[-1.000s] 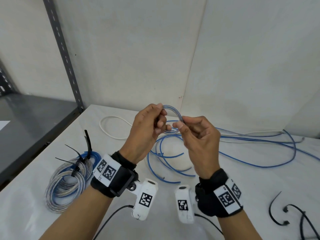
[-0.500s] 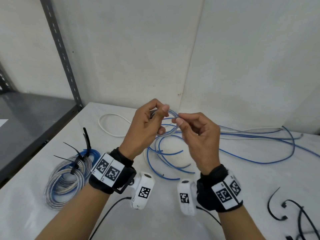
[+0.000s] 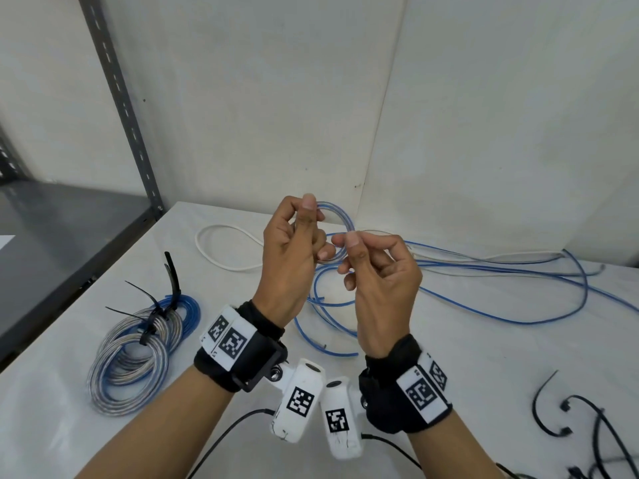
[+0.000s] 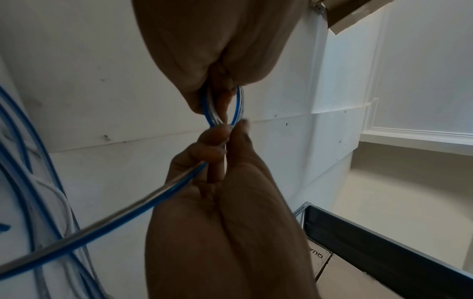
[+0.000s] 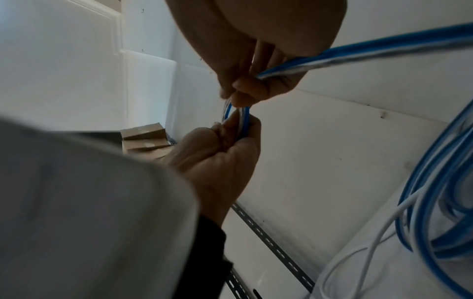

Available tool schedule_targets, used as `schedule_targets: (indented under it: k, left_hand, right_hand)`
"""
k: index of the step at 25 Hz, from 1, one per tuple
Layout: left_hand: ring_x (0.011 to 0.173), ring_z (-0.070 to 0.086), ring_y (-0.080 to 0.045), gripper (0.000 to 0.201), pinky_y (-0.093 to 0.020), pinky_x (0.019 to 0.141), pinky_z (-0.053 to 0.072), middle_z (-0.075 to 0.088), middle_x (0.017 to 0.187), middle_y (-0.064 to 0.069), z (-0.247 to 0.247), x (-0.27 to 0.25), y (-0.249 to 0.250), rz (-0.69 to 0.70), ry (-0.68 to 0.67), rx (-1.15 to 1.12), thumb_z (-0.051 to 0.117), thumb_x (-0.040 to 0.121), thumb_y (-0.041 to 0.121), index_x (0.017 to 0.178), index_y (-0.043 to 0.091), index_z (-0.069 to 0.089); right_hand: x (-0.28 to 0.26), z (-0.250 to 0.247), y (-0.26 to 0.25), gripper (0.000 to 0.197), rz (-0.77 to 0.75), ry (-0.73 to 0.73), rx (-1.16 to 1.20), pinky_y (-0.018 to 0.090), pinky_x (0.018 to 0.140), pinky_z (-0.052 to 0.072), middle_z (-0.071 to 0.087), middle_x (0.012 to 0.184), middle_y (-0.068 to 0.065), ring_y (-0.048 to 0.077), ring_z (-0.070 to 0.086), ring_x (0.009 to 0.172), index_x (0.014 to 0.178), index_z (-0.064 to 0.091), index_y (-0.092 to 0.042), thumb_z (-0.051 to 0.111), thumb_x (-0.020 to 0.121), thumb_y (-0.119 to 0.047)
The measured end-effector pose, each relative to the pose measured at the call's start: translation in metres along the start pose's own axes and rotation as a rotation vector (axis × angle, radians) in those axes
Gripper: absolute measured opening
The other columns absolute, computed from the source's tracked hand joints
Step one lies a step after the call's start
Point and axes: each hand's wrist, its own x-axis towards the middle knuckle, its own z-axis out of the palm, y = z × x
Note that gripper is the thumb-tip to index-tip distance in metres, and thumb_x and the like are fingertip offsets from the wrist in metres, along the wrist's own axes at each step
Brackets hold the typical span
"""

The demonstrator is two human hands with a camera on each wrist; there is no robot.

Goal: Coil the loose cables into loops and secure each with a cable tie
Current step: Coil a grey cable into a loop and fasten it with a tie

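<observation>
head view: both hands raised above the white table (image 3: 449,392), working the blue cable (image 3: 340,221) near one end. left hand (image 3: 294,257) pinches a small first loop between thumb and curled fingers; right hand (image 3: 377,271) pinches the same cable just beside it, thumb on top. judgement: left acts as the anchor for the coil, right feeds the next turn, so the hands sit close together to keep the loop small and stop it springing open. rest of the blue cable trails slack over the table behind, tangled near a white cable (image 3: 221,257).

finished coils (image 3: 138,344), already tied, lie at left; loose black cable ties (image 3: 553,413) at right.

left wrist view adds what head hides: two strands of the loop (image 4: 225,107) run between the fingertips, one strand leading off down-left. right wrist view shows the slack bundle (image 5: 435,202) waiting.
</observation>
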Motion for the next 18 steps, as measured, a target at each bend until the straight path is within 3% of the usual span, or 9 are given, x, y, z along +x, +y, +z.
schedule_targets:
  k: [2, 5, 7, 11, 13, 15, 18]
  left_hand:
    - [0.046, 0.023, -0.011, 0.033, -0.026, 0.051, 0.035, 0.022, 0.053, 0.006, 0.000, 0.001, 0.002, -0.032, 0.000, -0.039, 0.041, 0.110, 0.028, 0.082, 0.010, 0.046]
    - [0.046, 0.022, -0.012, 0.034, -0.028, 0.057, 0.045, 0.022, 0.053, 0.005, -0.006, 0.007, 0.009, -0.198, -0.049, -0.068, 0.044, 0.109, 0.022, 0.076, 0.010, 0.048]
    - [0.045, 0.023, -0.012, 0.036, -0.031, 0.061, 0.049, 0.025, 0.052, 0.006, -0.013, 0.011, 0.016, -0.280, -0.147, 0.100, 0.048, 0.106, 0.023, 0.072, 0.012, 0.049]
    - [0.046, 0.039, -0.007, 0.045, -0.036, 0.067, 0.053, 0.036, 0.054, 0.013, -0.023, 0.008, 0.023, -0.232, -0.400, 0.590, 0.051, 0.106, 0.030, 0.063, 0.019, 0.050]
    - [0.049, 0.032, -0.009, 0.043, -0.032, 0.060, 0.047, 0.029, 0.059, 0.005, -0.023, 0.010, 0.022, -0.211, -0.374, 0.516, 0.050, 0.107, 0.024, 0.065, 0.017, 0.047]
    - [0.051, 0.020, -0.013, 0.039, -0.025, 0.053, 0.039, 0.016, 0.069, -0.006, -0.022, 0.013, 0.022, -0.207, -0.253, 0.294, 0.049, 0.107, 0.020, 0.069, 0.015, 0.044]
    - [0.052, 0.013, -0.014, 0.041, -0.023, 0.050, 0.034, 0.011, 0.068, -0.005, -0.017, 0.013, 0.025, -0.202, -0.121, 0.054, 0.047, 0.108, 0.021, 0.068, 0.016, 0.043]
  right_hand:
    - [0.001, 0.000, -0.001, 0.014, -0.009, -0.006, -0.042, 0.028, 0.049, 0.043, 0.075, 0.087, 0.020, 0.020, 0.058, 0.059, 0.091, 0.063, -0.006, 0.076, 0.088, -0.007]
    - [0.012, -0.010, -0.010, 0.012, -0.058, -0.068, -0.114, 0.023, 0.053, 0.047, 0.076, 0.087, 0.018, 0.016, 0.062, 0.062, 0.088, 0.067, -0.009, 0.079, 0.085, -0.006]
    - [0.023, -0.022, -0.017, 0.012, -0.104, -0.199, -0.237, 0.024, 0.060, 0.052, 0.077, 0.086, 0.008, 0.014, 0.066, 0.066, 0.086, 0.069, -0.012, 0.080, 0.084, -0.006]
    - [0.028, -0.034, -0.022, 0.010, -0.139, -0.451, -0.470, 0.028, 0.066, 0.051, 0.077, 0.089, -0.003, 0.012, 0.069, 0.076, 0.087, 0.072, -0.018, 0.079, 0.087, -0.010]
    - [0.026, -0.033, -0.021, 0.011, -0.156, -0.422, -0.444, 0.028, 0.063, 0.052, 0.078, 0.090, -0.003, 0.013, 0.068, 0.071, 0.092, 0.073, -0.020, 0.077, 0.089, -0.010]
    - [0.025, -0.029, -0.021, 0.011, -0.175, -0.316, -0.366, 0.026, 0.059, 0.051, 0.077, 0.088, 0.000, 0.016, 0.064, 0.061, 0.096, 0.073, -0.019, 0.075, 0.090, -0.010]
    - [0.021, -0.023, -0.019, 0.006, -0.182, -0.202, -0.315, 0.021, 0.052, 0.045, 0.076, 0.085, 0.004, 0.018, 0.063, 0.055, 0.096, 0.069, -0.015, 0.073, 0.092, -0.012]
